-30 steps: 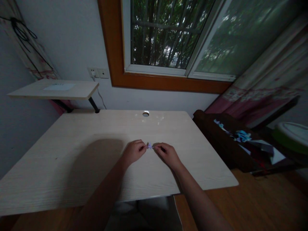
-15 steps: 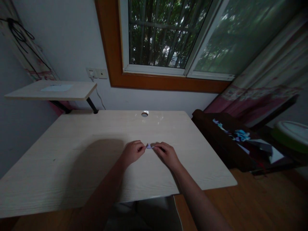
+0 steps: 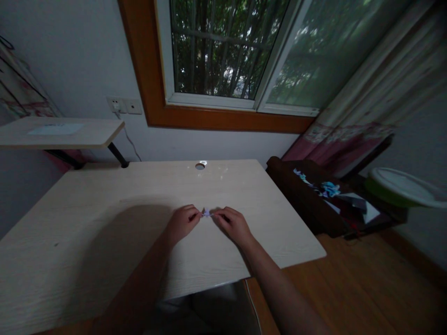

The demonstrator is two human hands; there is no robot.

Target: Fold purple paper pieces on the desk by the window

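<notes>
Over the middle of the pale wooden table (image 3: 223,186), a small light-purple folded paper piece (image 3: 206,212) is held between my hands. It is tiny in view, so its exact shape is hard to make out. The fingertips of my left hand (image 3: 184,222) pinch its left end. On the other side, my right hand (image 3: 233,224) is closed with thumb and forefinger at its right end. Both hands are low over the tabletop, a short gap apart.
A raised shelf (image 3: 101,132) with a paper sheet stands at the table's back left. Beyond the table's right edge, a dark brown seat (image 3: 289,195) bears blue and purple paper pieces (image 3: 330,188) and white sheets. A green tub with a pale lid (image 3: 401,184) stands behind it.
The view has swung to the right, so the table, window and hands appear further left. Both hands keep their pinch on the folded paper piece, with hardly any movement over the table.
</notes>
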